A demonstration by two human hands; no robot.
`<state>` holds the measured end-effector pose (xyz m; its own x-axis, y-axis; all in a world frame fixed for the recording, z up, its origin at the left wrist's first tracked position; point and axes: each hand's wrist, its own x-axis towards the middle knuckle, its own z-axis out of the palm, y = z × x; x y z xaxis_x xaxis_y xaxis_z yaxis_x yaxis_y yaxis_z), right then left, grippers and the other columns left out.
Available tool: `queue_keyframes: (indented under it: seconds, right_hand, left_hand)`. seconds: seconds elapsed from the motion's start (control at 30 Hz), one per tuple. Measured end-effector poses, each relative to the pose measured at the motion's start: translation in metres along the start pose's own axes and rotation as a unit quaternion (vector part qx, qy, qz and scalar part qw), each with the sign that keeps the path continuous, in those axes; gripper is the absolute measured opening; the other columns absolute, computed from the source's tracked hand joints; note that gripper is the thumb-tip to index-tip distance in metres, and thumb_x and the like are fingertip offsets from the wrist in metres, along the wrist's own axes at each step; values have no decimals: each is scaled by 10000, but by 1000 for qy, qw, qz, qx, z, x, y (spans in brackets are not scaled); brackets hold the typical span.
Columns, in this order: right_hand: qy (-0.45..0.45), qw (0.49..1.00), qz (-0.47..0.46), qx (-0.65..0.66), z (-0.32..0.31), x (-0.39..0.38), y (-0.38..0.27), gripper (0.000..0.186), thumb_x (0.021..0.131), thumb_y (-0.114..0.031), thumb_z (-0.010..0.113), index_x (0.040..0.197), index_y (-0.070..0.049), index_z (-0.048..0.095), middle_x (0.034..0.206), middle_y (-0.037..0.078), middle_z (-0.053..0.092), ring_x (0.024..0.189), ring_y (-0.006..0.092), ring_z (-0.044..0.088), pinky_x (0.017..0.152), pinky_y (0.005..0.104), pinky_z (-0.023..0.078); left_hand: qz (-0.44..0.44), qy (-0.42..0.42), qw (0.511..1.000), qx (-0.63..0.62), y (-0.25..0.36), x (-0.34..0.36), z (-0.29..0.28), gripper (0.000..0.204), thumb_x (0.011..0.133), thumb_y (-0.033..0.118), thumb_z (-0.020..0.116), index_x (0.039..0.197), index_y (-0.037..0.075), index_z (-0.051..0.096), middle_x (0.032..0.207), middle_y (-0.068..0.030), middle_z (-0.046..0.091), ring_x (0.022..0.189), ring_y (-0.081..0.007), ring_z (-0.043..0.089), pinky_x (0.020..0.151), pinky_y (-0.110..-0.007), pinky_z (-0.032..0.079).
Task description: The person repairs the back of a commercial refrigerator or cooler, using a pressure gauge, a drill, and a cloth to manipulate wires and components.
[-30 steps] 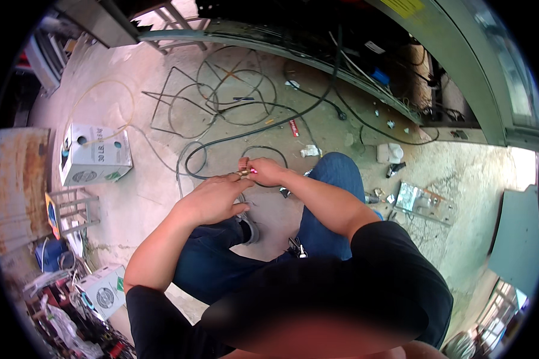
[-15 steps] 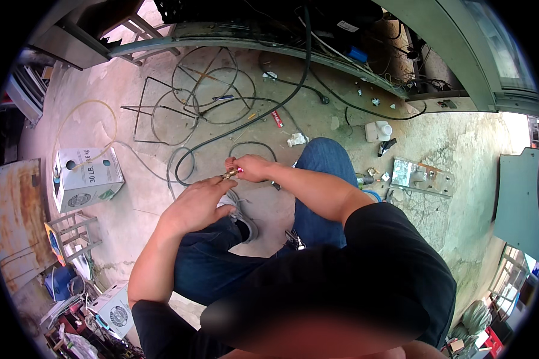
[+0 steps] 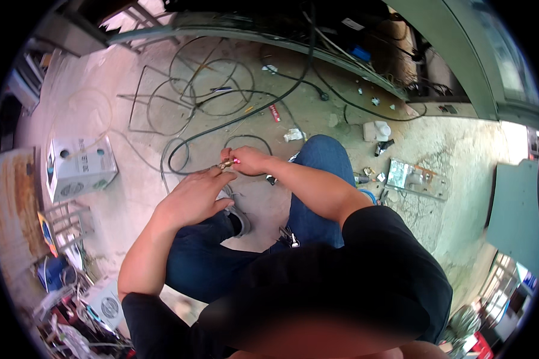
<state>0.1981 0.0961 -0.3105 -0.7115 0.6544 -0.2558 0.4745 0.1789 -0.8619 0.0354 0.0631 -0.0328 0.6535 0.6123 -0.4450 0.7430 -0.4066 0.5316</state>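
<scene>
My left hand [image 3: 200, 191] has its fingertips on a small brass fitting [image 3: 224, 164] with a bright pink piece at one end; its thumb hangs lower. My right hand [image 3: 248, 158] grips the same fitting, fingers curled round it. The fitting is small and partly hidden by my fingers. A loop of black hose [image 3: 179, 146] lies on the concrete floor [image 3: 251, 215] around and beyond my hands. I am crouched, with my right knee [image 3: 320, 155] beside my right forearm and a shoe under my left hand.
A white carton [image 3: 81, 167], small stool [image 3: 63, 224] and rusty panel [image 3: 12, 203] stand left. Tangled hoses lie ahead, beneath a grey metal frame [image 3: 461, 54] with dark wiring. A metal plate [image 3: 416, 179], scraps and a white container [image 3: 376, 130] lie right. Clutter [image 3: 66, 323] fills the lower left.
Over the last second the view shifts, and my hands appear further left and slightly higher in the picture. Both stay on the brass fitting, with little change in grip.
</scene>
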Motion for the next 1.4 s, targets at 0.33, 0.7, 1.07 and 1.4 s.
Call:
queue_keyframes:
  seconds: [0.33, 0.7, 1.07, 1.4]
  right_hand:
    - [7, 991, 16, 130, 11, 25, 10, 273, 918, -247, 705, 1053, -11, 687, 924, 166, 728, 852, 268, 696, 801, 384, 547]
    - [95, 977, 25, 188, 20, 2, -36, 251, 965, -224, 699, 1032, 16, 669, 817, 44, 663, 737, 133, 589, 675, 330, 493]
    - [33, 984, 66, 160, 29, 40, -6, 270, 959, -255, 723, 1022, 6, 696, 688, 2, 597, 621, 94, 540, 579, 287, 441]
    - [39, 994, 50, 90, 32, 50, -17, 306, 948, -291, 715, 1050, -2, 708, 755, 46, 649, 681, 135, 596, 649, 327, 480]
  left_hand:
    - [-5, 32, 999, 18, 11, -15, 17, 301, 817, 174, 755, 1022, -16, 643, 1025, -197, 674, 1015, -387, 663, 903, -479, 525]
    - [37, 267, 959, 91, 38, -62, 14, 221, 789, 167, 674, 928, -4, 659, 933, -118, 671, 931, -285, 671, 843, -386, 510]
    - [8, 179, 983, 37, 54, -85, 29, 202, 811, 180, 660, 945, 31, 636, 875, -72, 624, 862, -231, 643, 773, -344, 492]
    - [-79, 165, 983, 21, 35, -104, 22, 254, 827, 143, 688, 1031, 28, 589, 918, -94, 606, 901, -274, 636, 820, -378, 495]
